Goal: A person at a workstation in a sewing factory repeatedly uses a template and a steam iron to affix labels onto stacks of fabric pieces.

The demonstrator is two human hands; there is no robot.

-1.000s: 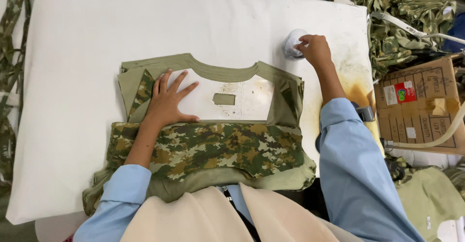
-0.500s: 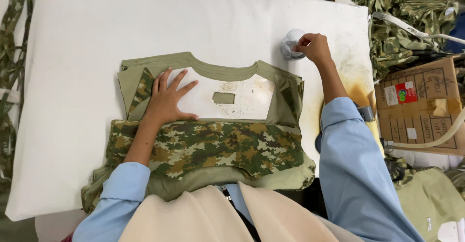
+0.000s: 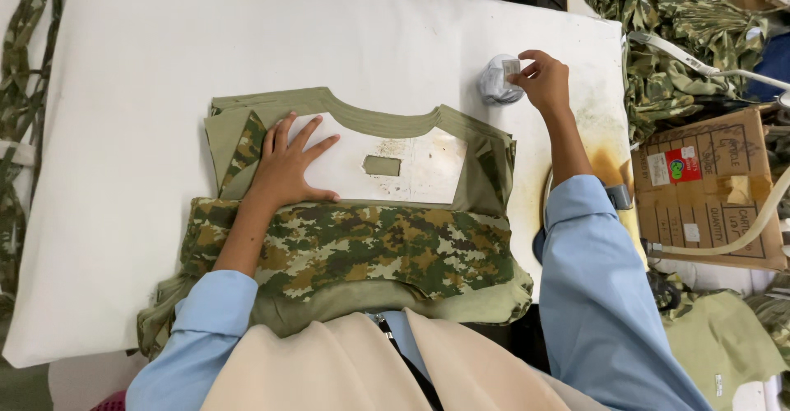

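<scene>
- Garment [image 3: 346,246] spread flat on white padded table [image 3: 132,131]: olive neckline toward far edge, camouflage band folded across near half, white template board [image 3: 411,160] tucked inside neck opening with small olive label [image 3: 382,165] on it.
- Left hand [image 3: 288,168] pressed flat on left shoulder of garment, fingers splayed and released, gripping nothing; placed as in both earlier pictures, so no shift in garment or board.
- Right hand [image 3: 545,82] out at far right of table beside small whitish bundle [image 3: 498,82]; thumb and forefinger now pinched on small pale tag [image 3: 511,66], raised just above bundle. A second ago only resting on top of bundle, no tag showing between fingertips.
- Judged from that change: one small piece picked off bundle and held, not yet carried toward garment; garment pinned in place meanwhile.
- Whether tag touches bundle or hangs clear of it: cannot tell.
- Scorch-coloured stain [image 3: 605,160] on table cover beside right forearm; cardboard box [image 3: 708,189] and heap of camouflage cloth [image 3: 675,24] off right side, well apart from both hands.
- Pale hose [image 3: 741,234] looped over box, untouched.
</scene>
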